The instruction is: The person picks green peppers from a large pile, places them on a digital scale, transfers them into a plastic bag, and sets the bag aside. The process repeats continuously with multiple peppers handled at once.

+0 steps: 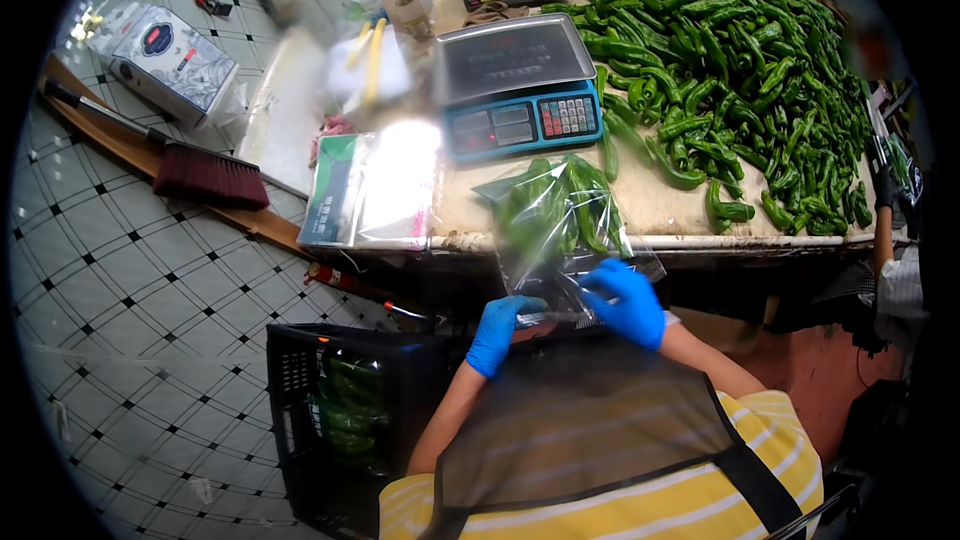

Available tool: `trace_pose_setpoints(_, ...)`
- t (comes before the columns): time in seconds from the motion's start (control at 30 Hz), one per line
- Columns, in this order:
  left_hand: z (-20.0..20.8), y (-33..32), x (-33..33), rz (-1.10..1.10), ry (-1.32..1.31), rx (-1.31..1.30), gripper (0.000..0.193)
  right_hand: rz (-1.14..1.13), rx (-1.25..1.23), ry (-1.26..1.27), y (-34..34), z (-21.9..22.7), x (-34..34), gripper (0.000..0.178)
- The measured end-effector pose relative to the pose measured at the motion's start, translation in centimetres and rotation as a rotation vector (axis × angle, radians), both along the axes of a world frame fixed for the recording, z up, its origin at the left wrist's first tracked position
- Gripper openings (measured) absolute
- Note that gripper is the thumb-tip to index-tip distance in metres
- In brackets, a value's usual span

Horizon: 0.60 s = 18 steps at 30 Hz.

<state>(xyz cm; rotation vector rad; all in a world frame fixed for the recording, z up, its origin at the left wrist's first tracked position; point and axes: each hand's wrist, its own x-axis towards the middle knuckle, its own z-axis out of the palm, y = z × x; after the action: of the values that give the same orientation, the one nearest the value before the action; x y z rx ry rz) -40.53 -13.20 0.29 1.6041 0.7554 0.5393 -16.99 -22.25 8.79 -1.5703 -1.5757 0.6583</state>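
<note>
Clear bag [560, 225] of green peppers [550, 202], mouth gathered.

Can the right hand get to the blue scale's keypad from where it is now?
Probably yes, but not freely. The right hand grips the mouth of the clear bag of green peppers, which lies on the table between it and the blue scale. It would have to let go or reach over the bag.

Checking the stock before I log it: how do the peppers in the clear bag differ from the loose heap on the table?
The bagged peppers are few, wrapped in clear plastic at the table's near edge, with both gloved hands, left hand and right hand, at the bag's end. The loose heap is far larger, uncovered, spread across the table beside the two scales. Both are long green peppers.
</note>
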Motion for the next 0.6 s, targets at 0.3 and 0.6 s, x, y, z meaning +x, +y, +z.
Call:
trace_pose_setpoints(0.3, 0.0, -1.3, -0.8, 0.233, -0.1, -0.749, 0.026, 0.057, -0.04, 0.041, 2.2, -3.1, -6.6, 0.017)
trace_pose_setpoints(0.6, -1.3, -2.4, -1.0, 0.334, -0.194, -0.787, 0.026, 0.034, 0.086, -0.105, 1.7, -3.4, -8.7, 0.017)
